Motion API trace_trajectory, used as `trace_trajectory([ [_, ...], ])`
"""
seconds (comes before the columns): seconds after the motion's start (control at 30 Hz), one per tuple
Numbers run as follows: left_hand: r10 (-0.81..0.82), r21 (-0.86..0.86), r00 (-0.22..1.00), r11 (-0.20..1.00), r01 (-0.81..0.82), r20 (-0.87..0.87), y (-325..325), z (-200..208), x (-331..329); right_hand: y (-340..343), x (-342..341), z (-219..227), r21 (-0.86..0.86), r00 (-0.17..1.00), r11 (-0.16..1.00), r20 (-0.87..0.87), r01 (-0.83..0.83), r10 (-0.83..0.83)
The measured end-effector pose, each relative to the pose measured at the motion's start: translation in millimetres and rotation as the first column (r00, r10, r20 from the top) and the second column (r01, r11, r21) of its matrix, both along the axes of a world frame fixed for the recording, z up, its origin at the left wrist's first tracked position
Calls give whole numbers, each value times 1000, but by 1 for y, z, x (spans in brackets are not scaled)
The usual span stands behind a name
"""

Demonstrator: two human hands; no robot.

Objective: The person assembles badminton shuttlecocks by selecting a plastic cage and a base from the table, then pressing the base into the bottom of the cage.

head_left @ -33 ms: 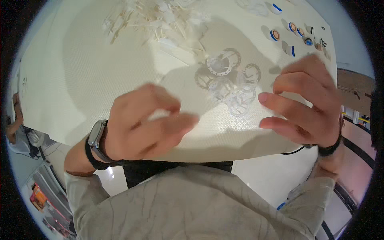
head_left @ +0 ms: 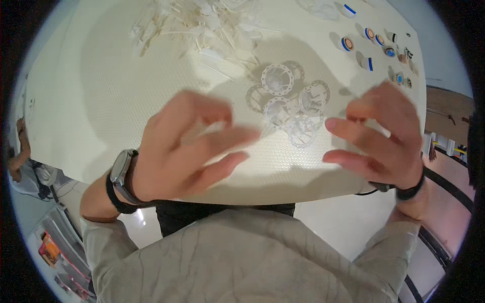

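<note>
My left hand (head_left: 187, 146) hovers over the near part of the cream table (head_left: 111, 91), thumb and index finger apart, nothing held; its fingers are slightly blurred. Across from it, my right hand (head_left: 386, 136) is also open, thumb and fingers curved and separated, with nothing between them. Between and beyond the hands stands a cluster of clear plastic ring-shaped cages with perforated rims: a far one (head_left: 278, 80), a middle one (head_left: 277, 112), a right one (head_left: 312, 99) and a near, more transparent one (head_left: 301, 132). The right fingertips are closest to the near cage.
A loose heap of thin whitish strips (head_left: 202, 25) lies at the far middle. Several small round pieces with blue edges (head_left: 347, 44) are scattered at the far right. A clear plastic item (head_left: 323, 9) lies at the far edge. Someone's arm (head_left: 21, 146) shows at the left rim.
My left thumb and index finger have spread apart. My right hand has shifted slightly left, uncovering small pieces at the right. The far and right cages now show their rims turned more upward.
</note>
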State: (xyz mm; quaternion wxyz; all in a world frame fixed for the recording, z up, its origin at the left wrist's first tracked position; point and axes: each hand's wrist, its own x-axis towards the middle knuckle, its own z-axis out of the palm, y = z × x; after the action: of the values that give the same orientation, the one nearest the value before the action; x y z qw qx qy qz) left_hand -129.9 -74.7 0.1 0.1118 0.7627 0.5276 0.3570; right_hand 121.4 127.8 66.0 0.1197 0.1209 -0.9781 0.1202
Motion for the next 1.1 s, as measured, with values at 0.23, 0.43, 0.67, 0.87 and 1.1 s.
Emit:
trace_trajectory([
  [0.23,-44,-274,984,957,91,173,45,-11,19,-27,44,-66,-162,954,955,-129,249,-271],
  [0.43,-106,-186,983,973,134,151,57,-34,14,-24,49,-93,-213,967,965,-172,152,-190],
  [0.67,-152,-175,973,968,181,171,59,-39,10,-27,43,-99,-220,963,962,-178,162,-203],
  [0.87,-180,-180,952,957,227,247,59,-43,9,-27,44,-97,-214,972,961,-120,174,-203],
  [1.1,-191,-176,952,956,236,240,60,-41,10,-26,47,-98,-192,969,965,-133,180,-207],
])
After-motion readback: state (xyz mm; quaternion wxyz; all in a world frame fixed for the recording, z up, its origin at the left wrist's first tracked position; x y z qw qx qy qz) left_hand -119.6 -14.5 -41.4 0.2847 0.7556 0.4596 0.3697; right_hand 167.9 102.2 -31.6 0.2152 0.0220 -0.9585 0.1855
